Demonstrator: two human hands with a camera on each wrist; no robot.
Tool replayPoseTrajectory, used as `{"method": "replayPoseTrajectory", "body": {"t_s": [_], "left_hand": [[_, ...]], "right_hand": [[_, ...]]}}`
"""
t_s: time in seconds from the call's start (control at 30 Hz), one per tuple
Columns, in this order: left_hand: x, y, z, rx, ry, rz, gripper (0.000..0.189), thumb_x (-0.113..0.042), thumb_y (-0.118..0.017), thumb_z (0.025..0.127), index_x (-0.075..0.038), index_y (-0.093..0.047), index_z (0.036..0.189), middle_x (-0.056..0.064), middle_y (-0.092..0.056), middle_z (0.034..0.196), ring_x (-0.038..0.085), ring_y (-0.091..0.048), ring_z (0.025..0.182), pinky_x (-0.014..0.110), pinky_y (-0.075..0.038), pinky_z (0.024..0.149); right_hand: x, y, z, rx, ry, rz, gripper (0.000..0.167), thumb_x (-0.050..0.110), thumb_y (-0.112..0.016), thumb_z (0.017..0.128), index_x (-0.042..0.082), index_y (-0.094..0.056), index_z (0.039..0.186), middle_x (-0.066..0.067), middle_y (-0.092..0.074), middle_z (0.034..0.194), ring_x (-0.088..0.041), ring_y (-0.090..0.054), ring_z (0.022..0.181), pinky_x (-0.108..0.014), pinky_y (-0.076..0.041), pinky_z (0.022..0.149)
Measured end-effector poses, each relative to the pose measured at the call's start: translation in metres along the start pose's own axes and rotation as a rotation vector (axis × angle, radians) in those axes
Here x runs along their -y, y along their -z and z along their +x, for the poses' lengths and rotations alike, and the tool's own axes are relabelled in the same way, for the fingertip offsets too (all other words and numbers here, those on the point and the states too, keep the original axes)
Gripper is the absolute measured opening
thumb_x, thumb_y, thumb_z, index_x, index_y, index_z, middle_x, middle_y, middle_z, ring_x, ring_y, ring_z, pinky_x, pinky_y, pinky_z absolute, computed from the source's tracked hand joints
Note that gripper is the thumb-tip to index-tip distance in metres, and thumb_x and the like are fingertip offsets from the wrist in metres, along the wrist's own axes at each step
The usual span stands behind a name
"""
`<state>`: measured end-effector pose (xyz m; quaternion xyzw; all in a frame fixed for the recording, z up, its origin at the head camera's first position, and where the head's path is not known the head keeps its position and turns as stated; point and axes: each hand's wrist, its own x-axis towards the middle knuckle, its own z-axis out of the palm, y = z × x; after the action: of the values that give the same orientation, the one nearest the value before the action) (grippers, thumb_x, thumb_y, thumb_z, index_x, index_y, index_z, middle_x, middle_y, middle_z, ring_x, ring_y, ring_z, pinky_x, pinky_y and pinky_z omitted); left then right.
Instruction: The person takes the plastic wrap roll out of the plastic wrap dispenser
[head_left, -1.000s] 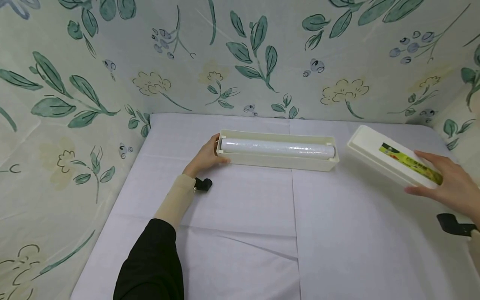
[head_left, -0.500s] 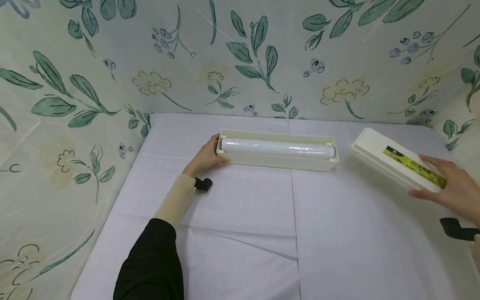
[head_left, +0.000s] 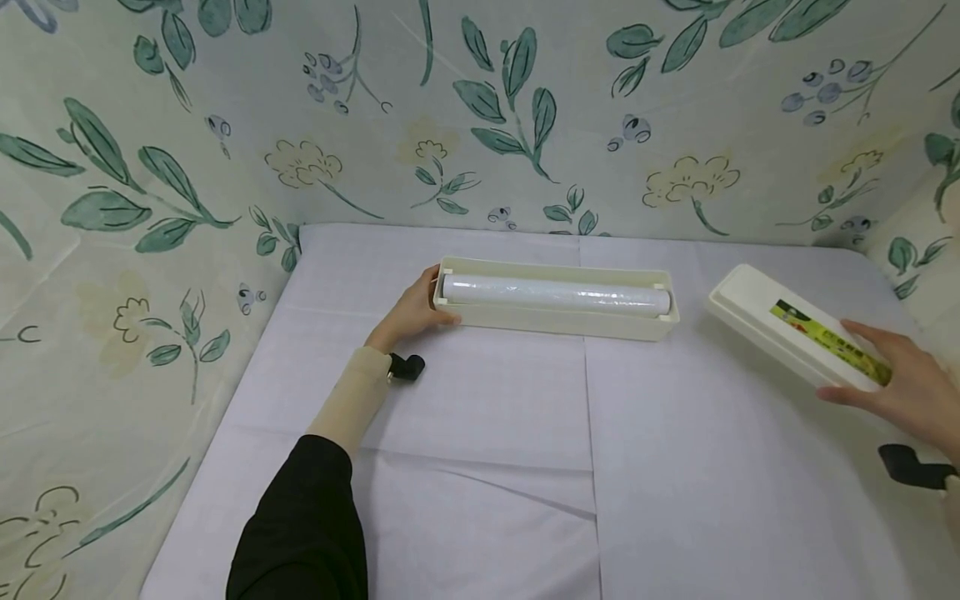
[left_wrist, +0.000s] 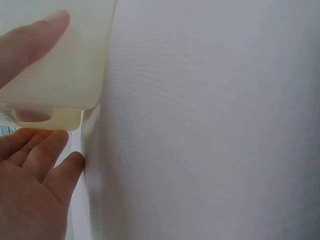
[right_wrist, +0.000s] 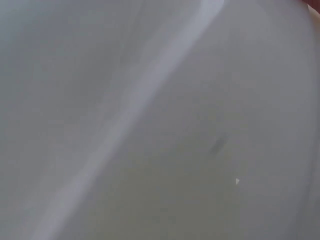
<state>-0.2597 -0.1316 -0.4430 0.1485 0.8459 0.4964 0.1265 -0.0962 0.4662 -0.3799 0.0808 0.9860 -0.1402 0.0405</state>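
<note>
A long off-white plastic box (head_left: pixel 558 323) stands without its cover on the cloth, holding a shiny roll of cling film (head_left: pixel 555 294). My left hand (head_left: pixel 411 310) grips the box's left end. In the left wrist view, my thumb (left_wrist: pixel 42 40) presses one side of the box (left_wrist: pixel 65 75), with the fingertips at its end. On the right, my right hand (head_left: pixel 903 379) holds the white lid (head_left: pixel 765 310) by its near end, tilted and apart from the box. A yellow-green label (head_left: pixel 828 342) runs along the lid's top. The right wrist view is blurred and mostly pale.
A white cloth (head_left: pixel 480 500) with fold lines covers the table. Behind and to the left hangs a curtain (head_left: pixel 585 92) printed with leaves and flowers. A black wrist mount (head_left: pixel 407 367) sits on the left wrist.
My right hand has shifted the lid slightly to the right and lower. The left hand, the box and the roll stay where they were.
</note>
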Motion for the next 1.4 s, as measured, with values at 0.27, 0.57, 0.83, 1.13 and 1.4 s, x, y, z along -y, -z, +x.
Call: {"method": "replayPoseTrajectory", "body": {"t_s": [0.27,0.57,0.83,1.13,1.4], "left_hand": [[-0.001,0.0,-0.001,-0.004,0.015,0.005,0.1,-0.011,-0.081,0.077,-0.007,-0.014,0.152,0.013,-0.031,0.151,0.027,-0.032,0.137,0.041,-0.029,0.108],[0.0,0.0,-0.001,0.003,0.009,-0.007,0.101,-0.01,-0.081,0.077,-0.006,-0.014,0.152,0.014,-0.031,0.151,0.028,-0.032,0.137,0.041,-0.029,0.108],[0.001,0.0,-0.001,0.007,0.013,-0.007,0.101,-0.011,-0.081,0.077,-0.007,-0.013,0.152,0.014,-0.031,0.151,0.028,-0.033,0.136,0.042,-0.029,0.108],[-0.001,0.0,-0.001,0.001,0.023,0.0,0.1,-0.012,-0.081,0.077,-0.007,-0.014,0.152,0.013,-0.03,0.151,0.028,-0.032,0.137,0.041,-0.029,0.108],[-0.001,-0.001,-0.001,0.001,0.022,-0.002,0.101,-0.012,-0.081,0.077,-0.007,-0.014,0.152,0.013,-0.031,0.151,0.028,-0.033,0.136,0.041,-0.03,0.108]], "right_hand": [[-0.003,-0.008,0.001,-0.012,0.043,0.057,0.115,0.036,-0.081,0.076,-0.002,-0.003,0.151,-0.04,-0.005,0.146,-0.06,-0.021,0.112,-0.077,-0.025,0.084],[-0.008,-0.014,0.0,-0.004,0.082,0.063,0.112,0.037,-0.081,0.076,-0.006,-0.008,0.149,-0.043,-0.01,0.142,-0.06,-0.023,0.11,-0.076,-0.025,0.081],[-0.01,-0.02,0.001,-0.002,0.115,0.059,0.111,0.035,-0.082,0.076,-0.009,-0.009,0.147,-0.046,-0.014,0.138,-0.061,-0.024,0.109,-0.073,-0.024,0.08],[-0.016,-0.027,0.001,-0.002,0.127,0.057,0.113,0.037,-0.082,0.075,-0.009,-0.01,0.148,-0.047,-0.016,0.137,-0.06,-0.026,0.108,-0.071,-0.025,0.078],[-0.016,-0.031,-0.005,0.007,0.13,0.073,0.111,0.036,-0.082,0.075,-0.01,-0.01,0.147,-0.047,-0.017,0.136,-0.061,-0.025,0.109,-0.071,-0.024,0.08]]}}
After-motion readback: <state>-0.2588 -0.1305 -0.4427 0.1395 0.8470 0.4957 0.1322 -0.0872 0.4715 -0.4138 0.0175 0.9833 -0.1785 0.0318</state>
